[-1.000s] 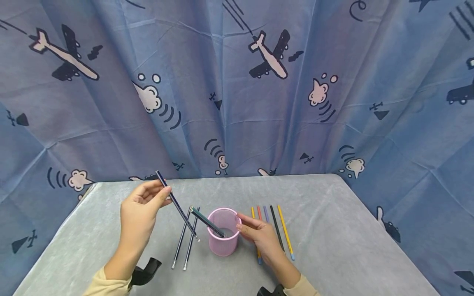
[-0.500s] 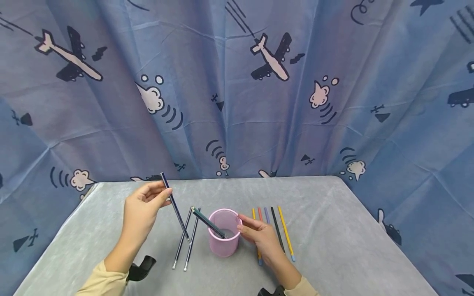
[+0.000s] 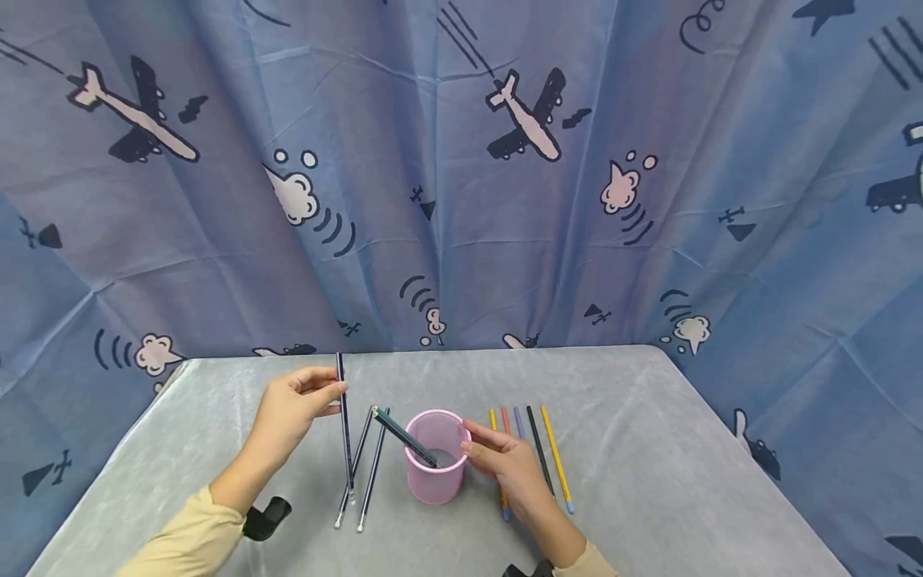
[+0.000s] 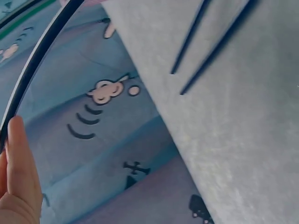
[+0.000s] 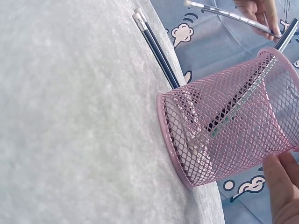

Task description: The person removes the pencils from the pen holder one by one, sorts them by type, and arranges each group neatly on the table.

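My left hand (image 3: pixel 333 393) pinches a dark blue pencil (image 3: pixel 345 433) near its top and holds it almost upright, its lower tip close to two dark pencils (image 3: pixel 364 473) that lie side by side on the grey table (image 3: pixel 649 449). The left wrist view shows this pencil (image 4: pixel 42 51) beside my fingertip (image 4: pixel 18 154). A pink mesh cup (image 3: pixel 435 461) stands right of them with a dark green pencil (image 3: pixel 404 437) leaning inside. My right hand (image 3: pixel 470 441) holds the cup's right side. In the right wrist view one finger (image 5: pixel 285 186) lies against the cup (image 5: pixel 229 126).
Several coloured pencils (image 3: pixel 537 441) lie in a row right of the cup, partly under my right hand. A blue curtain with plane prints (image 3: pixel 519 120) hangs behind the table. Black wrist mounts (image 3: pixel 263 517) show at the near edge.
My left hand has swung its pencil from a slant to nearly upright, with the lower tip moving left toward the lying pencils. The right hand and the cup stay in place.
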### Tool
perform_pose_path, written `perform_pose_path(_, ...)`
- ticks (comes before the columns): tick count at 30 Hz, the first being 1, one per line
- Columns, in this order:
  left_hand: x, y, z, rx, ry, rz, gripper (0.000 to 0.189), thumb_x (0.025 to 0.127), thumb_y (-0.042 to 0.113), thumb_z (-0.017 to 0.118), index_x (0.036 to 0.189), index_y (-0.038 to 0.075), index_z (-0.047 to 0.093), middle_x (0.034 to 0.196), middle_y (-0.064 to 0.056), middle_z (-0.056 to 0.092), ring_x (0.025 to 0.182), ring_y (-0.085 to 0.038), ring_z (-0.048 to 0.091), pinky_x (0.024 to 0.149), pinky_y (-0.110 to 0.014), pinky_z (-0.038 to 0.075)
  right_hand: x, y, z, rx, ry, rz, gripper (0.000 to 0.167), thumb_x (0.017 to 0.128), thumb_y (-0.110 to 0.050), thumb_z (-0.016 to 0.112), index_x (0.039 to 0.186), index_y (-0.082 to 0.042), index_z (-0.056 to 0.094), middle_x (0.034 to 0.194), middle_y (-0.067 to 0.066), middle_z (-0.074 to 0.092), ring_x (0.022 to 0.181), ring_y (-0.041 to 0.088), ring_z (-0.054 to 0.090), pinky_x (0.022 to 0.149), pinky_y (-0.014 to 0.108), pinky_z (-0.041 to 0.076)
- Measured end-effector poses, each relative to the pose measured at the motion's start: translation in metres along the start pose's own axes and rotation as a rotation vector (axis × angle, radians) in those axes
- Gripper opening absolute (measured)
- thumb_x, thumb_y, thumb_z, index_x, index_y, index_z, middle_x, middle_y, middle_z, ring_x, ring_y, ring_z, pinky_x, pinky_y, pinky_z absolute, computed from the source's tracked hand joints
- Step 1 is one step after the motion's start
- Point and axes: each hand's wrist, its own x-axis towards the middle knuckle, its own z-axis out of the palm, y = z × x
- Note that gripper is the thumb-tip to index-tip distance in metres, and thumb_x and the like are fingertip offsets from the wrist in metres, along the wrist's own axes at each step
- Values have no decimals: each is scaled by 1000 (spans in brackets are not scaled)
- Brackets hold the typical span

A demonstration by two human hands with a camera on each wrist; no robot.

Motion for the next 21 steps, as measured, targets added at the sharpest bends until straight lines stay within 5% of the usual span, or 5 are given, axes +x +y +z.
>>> perform_pose_path(8,15,-16,-3,33,-139,-46,39,92,10,69,124,-12,61,107,-13,74,84,-3,69,79,-27,63,0,1,0,-3,3,0,47,89,-18,75,131,-1,63,132,15,65,105,9,69,86,24,60)
perform_pose_path(21,40,-41,-3,147,-253,-94,34,91,5,68,117,-17,62,101,-15,73,82,-12,68,74,-30,64,-1,1,0,-14,-6,-8,47,90,-18,75,132,-1,63,131,16,66,108,13,69,86,24,60)
